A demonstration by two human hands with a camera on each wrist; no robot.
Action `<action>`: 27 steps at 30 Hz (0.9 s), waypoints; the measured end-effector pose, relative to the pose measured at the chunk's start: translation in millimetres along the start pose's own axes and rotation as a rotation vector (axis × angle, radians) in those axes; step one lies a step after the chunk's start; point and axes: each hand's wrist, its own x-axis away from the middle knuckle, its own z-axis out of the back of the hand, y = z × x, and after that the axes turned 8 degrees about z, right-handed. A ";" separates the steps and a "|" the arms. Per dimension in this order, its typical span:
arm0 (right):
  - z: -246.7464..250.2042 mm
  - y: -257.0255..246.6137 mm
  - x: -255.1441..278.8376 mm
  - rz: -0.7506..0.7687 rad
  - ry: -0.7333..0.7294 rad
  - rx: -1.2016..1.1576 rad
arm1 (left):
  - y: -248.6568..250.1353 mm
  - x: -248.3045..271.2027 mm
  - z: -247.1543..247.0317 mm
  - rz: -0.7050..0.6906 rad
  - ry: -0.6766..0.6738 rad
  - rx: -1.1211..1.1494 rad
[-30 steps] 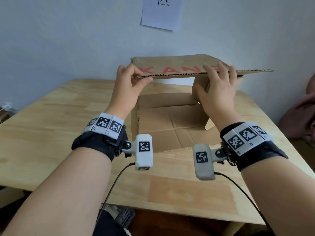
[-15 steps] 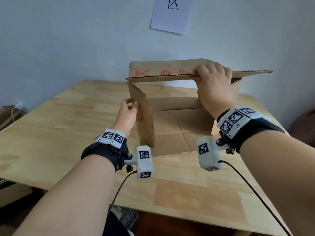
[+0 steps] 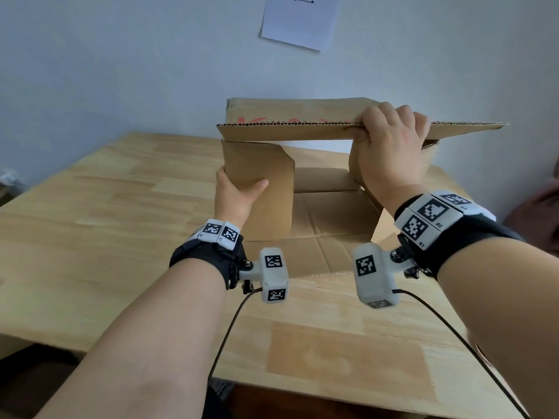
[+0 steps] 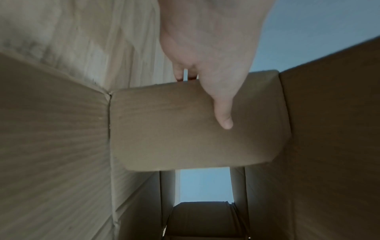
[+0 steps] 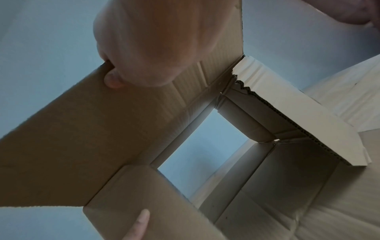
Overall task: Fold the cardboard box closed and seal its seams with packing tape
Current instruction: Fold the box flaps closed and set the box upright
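cardboard box [image 3: 329, 225] lies on its side on the wooden table [image 3: 106, 207], its open end towards the person, its lower long flap flat on the tabletop; far end also open, wall visible through it in both wrist views; left hand [image 3: 234, 193] grips the left side flap [image 3: 260, 176], thumb [image 4: 223, 113] laid on its near face, fingers [image 4: 180, 74] wrapped over its edge to the far side; flap stands swung partway across the opening; right hand [image 3: 390, 146] pinches the front edge of the top long flap [image 3: 302, 127], fingers curled over the upper face, thumb [image 5: 112, 81] underneath, holding it raised and roughly level; right side flap sits behind the right hand, its angle not clear; no packing tape or dispenser seen in any view

assessment: folding stage, early; short side flaps being turned in ahead of the long flaps; no seam closed, no tape applied

next move, as judged: left flap to be pushed fully flush across the opening and held; right side flap to be turned in likewise, which calls for the right hand to release or shift its hold on the top flap; then top flap lowered over both, lower flap raised to meet it

risk: side flap may spring back out once released
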 end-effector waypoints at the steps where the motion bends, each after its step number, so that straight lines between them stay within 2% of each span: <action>1: -0.9 -1.7 1.1 0.005 0.024 -0.002 | 0.0 -2.2 -3.7 0.002 0.066 0.000; 4: -3.1 -4.6 3.6 0.017 0.062 -0.017 | -1.3 -8.8 -10.9 0.017 0.230 -0.085; 9: -0.8 -2.2 4.4 0.025 0.094 -0.051 | -0.3 -13.1 -16.4 0.017 0.336 -0.208; 12: 0.6 -1.9 4.1 0.026 0.087 -0.079 | 0.7 -13.4 -17.0 0.009 0.328 -0.209; 17: -2.4 1.3 2.5 0.034 0.038 -0.048 | 3.9 -8.3 -6.9 -0.023 0.190 -0.209; 19: -3.7 -0.2 2.2 0.055 0.010 -0.023 | 15.8 1.7 0.5 -0.127 0.215 -0.180; 23: 3.8 -7.7 -2.5 0.046 -0.094 -0.051 | 58.0 36.0 20.7 -0.506 0.435 -0.198; 25: 11.2 -10.2 -5.7 0.037 -0.158 -0.083 | 77.5 48.2 28.6 -0.646 0.459 -0.346; 27: 19.0 -11.6 -9.0 0.035 -0.217 -0.129 | 95.1 53.3 33.3 -0.772 0.431 -0.632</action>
